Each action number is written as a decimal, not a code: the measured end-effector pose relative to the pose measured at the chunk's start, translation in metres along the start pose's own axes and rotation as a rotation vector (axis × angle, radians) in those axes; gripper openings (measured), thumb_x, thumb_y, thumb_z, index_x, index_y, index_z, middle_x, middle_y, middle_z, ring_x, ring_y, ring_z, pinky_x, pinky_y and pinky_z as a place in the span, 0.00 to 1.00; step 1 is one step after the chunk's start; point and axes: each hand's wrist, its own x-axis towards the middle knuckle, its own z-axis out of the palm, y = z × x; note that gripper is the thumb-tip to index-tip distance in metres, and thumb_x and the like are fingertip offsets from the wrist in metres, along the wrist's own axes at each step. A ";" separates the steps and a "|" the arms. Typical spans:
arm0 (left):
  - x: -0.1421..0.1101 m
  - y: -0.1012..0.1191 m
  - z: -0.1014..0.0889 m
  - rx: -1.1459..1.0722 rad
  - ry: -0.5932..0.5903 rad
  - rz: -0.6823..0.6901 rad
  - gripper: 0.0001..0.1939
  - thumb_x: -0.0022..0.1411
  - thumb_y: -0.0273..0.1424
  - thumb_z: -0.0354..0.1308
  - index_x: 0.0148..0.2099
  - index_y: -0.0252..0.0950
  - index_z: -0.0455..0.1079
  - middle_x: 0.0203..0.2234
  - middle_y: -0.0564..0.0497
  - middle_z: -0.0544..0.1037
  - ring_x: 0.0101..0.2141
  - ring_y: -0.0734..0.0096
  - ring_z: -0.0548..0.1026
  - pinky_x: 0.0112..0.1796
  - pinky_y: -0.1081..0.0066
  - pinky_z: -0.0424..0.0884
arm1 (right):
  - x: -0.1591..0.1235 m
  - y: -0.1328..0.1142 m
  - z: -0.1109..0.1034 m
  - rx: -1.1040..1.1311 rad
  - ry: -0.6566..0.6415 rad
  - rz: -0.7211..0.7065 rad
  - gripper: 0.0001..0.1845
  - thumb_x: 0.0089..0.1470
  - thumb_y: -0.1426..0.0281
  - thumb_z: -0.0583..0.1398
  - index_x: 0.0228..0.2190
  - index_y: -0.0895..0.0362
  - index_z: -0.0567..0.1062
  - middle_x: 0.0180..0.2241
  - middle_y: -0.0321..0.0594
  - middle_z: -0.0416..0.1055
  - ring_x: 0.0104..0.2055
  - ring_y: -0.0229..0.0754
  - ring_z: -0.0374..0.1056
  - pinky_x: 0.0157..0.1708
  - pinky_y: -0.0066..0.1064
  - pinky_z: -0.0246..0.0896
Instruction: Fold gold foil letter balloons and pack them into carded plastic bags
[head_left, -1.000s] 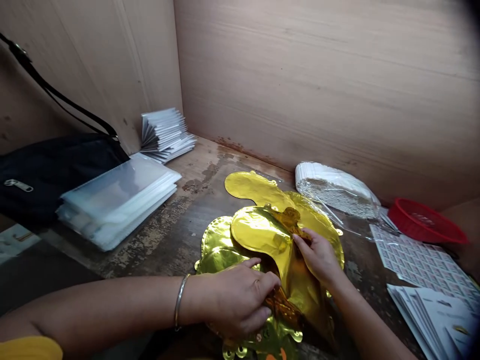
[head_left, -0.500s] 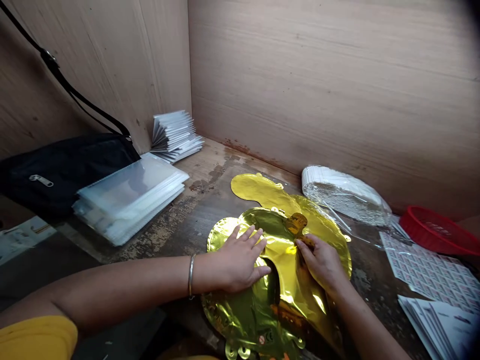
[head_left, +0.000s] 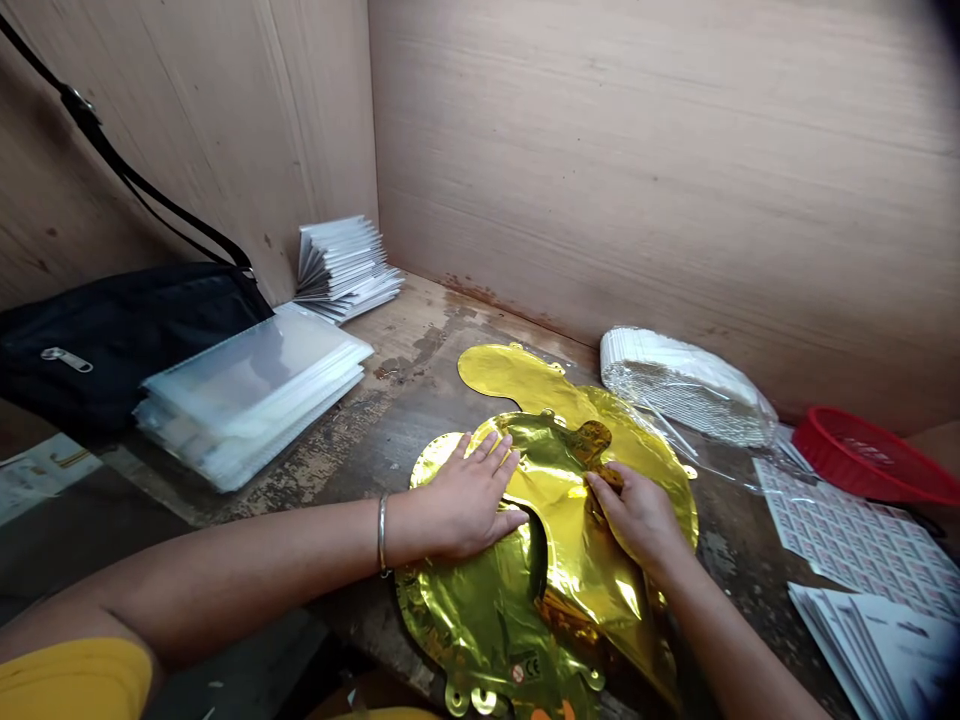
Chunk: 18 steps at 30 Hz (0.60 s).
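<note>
A flat, shiny gold foil balloon [head_left: 487, 610] with a curved outline and small tabs along its edge lies at the front of the table. My left hand [head_left: 472, 500] rests flat on it, fingers spread. With thumb and fingers closed, my right hand [head_left: 637, 515] grips a folded-over part of the foil at its right side. Under it, farther back, a second gold foil balloon [head_left: 510, 370] lies flat. The fingertips of my right hand are partly hidden by the foil.
On the left are a black bag [head_left: 127, 330], a stack of clear plastic sleeves [head_left: 255, 390] and a fanned stack of white cards [head_left: 345, 265]. To the right lie wrapped white sticks [head_left: 686, 385], a red basket [head_left: 862, 455], a printed sheet [head_left: 855, 540] and white papers [head_left: 877, 640].
My left hand has slid slightly left and toward the back over the foil. My right hand keeps its grip on the fold. The whole view has shifted a little.
</note>
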 end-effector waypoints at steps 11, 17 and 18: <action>0.022 0.014 -0.014 -0.016 0.017 0.002 0.32 0.70 0.42 0.39 0.68 0.26 0.47 0.67 0.36 0.47 0.67 0.51 0.44 0.62 0.48 0.44 | 0.000 -0.004 0.001 -0.051 -0.014 -0.005 0.16 0.52 0.55 0.51 0.24 0.52 0.68 0.22 0.40 0.70 0.26 0.47 0.65 0.27 0.33 0.51; 0.031 0.013 -0.001 -0.001 -0.004 0.087 0.30 0.70 0.40 0.42 0.68 0.30 0.49 0.67 0.35 0.49 0.66 0.49 0.47 0.62 0.48 0.46 | 0.001 -0.005 0.003 -0.006 -0.042 0.011 0.16 0.53 0.56 0.52 0.25 0.53 0.71 0.22 0.41 0.71 0.27 0.48 0.67 0.29 0.35 0.54; 0.030 0.012 0.000 0.003 -0.007 0.087 0.30 0.69 0.40 0.42 0.68 0.30 0.49 0.67 0.34 0.49 0.66 0.49 0.46 0.62 0.48 0.45 | 0.001 -0.004 0.002 0.011 -0.040 0.025 0.16 0.53 0.56 0.53 0.27 0.54 0.72 0.24 0.42 0.73 0.29 0.49 0.68 0.30 0.35 0.56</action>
